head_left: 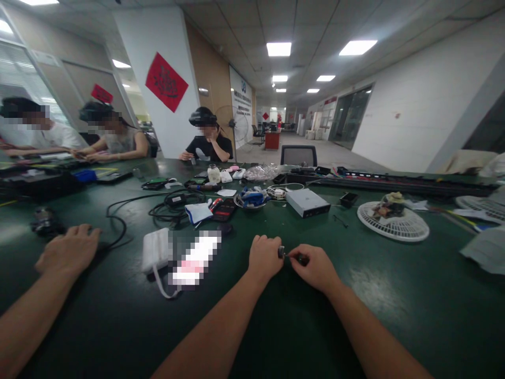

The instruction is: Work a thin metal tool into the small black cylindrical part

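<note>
My left hand [270, 258] and right hand [313, 269] are together at 12 o'clock, both clamped on a small black cylindrical part [281, 252] above the green work table [394, 305]; a co-worker's hand [68, 249] lies at 10 o'clock.

Green workbench [394, 316] carries 1 round white fan guard [410, 229], 1 white metal box [306, 202], coiled black cables [173, 208] and 1 white strapped pouch [155, 250]

Head-worn view, wide-angle, looking forward and down over the green counter [410, 310]. The left hand [266, 258] and right hand [314, 268] lie close below at lower centre; a seated co-worker [209, 139] and the corridor floor [335, 155] recede beyond.
</note>
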Demonstrator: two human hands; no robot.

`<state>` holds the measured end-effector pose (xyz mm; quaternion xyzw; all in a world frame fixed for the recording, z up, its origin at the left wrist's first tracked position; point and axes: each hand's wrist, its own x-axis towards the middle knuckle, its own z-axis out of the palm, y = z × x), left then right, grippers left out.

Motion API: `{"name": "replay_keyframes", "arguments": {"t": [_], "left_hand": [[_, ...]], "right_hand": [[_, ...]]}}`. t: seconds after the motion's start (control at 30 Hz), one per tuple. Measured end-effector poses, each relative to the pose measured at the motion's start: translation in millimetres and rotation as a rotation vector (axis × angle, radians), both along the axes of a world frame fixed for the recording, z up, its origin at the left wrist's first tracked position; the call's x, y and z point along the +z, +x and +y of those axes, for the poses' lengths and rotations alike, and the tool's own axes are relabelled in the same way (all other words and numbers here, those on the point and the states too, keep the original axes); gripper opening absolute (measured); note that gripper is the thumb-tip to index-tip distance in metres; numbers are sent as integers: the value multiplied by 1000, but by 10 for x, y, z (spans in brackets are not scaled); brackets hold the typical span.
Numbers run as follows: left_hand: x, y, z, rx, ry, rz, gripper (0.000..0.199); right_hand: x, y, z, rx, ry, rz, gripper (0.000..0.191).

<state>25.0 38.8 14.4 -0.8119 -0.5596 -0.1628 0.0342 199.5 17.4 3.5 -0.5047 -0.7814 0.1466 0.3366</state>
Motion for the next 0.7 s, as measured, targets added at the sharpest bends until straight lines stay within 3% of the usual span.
{"name": "replay_keyframes", "arguments": {"t": [0.1,0.27,0.43,0.5,0.63,0.7], "left_hand": [[1,1,4,-17,6,-5,9],[-14,14,9,-10,21,-17,13],[-44,-5,32,54,-8,-40,15],[-59,-18,46,91,-25,-36,17],[-76,-23,70,142,-79,-26,19],[-77,-15,79,150,-117,-24,18]], "right_hand": [[-7,-13,9,-72,-20,59,16],[2,-50,5,-174,-31,-40,13],[19,-52,-8,-317,-72,-142,24],[20,-37,-1,-281,-89,-129,23],[15,-22,13,-47,-139,-129,16],[8,-26,15,-27,-139,-170,12]]}}
